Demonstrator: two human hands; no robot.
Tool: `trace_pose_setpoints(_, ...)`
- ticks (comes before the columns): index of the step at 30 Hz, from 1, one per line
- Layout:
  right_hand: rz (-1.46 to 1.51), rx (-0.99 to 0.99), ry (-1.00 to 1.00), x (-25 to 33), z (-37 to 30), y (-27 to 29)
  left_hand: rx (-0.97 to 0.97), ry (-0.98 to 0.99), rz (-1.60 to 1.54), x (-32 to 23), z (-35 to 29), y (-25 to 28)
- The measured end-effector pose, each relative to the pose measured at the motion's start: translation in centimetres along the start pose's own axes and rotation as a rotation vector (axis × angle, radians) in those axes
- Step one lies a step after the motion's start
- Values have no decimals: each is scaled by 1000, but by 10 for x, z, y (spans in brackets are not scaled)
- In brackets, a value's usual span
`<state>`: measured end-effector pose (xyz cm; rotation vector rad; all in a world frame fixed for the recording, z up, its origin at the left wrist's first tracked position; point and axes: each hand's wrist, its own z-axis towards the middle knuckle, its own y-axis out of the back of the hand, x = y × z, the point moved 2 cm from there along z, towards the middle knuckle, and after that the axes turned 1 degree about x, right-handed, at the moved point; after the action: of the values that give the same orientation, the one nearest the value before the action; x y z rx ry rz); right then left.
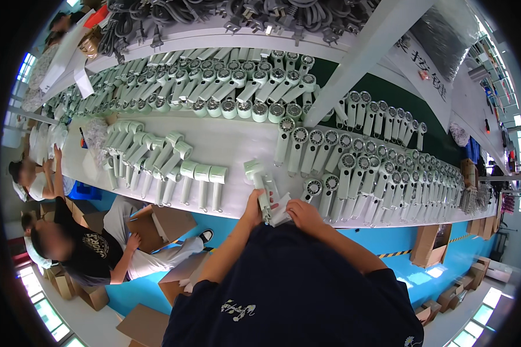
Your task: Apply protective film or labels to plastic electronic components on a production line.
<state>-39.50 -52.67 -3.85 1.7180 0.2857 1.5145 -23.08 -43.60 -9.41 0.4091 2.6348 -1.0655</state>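
My left hand point(253, 207) is closed round the handle of a pale green hair dryer point(253, 169), held head-up at the front edge of the white table point(237, 132). Close beside it, my right hand point(304, 215) pinches a translucent whitish piece point(280, 211) that looks like a plastic bag or sleeve. This piece lies against the lower end of the handle; whether it goes round the handle I cannot tell. Left of my hands stand several green hair dryers point(202, 173), handles toward me. To the right are rows of similar dryers point(346, 165) with round dark grilles facing up.
More dryers point(231, 81) fill the table's far side. Grey power cords point(307, 17) lie on a shelf above. A white post point(359, 61) rises beyond my right hand. At left, a person point(90, 246) in black sits by an open cardboard box point(162, 225).
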Motion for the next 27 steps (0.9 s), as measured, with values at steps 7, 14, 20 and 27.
trace_pose_setpoints(7, 31, 105, -73, -8, -17, 4, 12, -40, 33, -2, 1, -3)
trace_pose_setpoints(14, 444, -165, -544, -5, -17, 20, -130, -4, 151, -37, -26, -49)
trace_pose_setpoints(20, 543, -202, -378, 45, 35, 41, -232, 363, 158, -38, -39, -35)
trace_pose_setpoints(27, 487, 101, -121, 96, 75, 22, -147, 352, 22, 6, -4, 23)
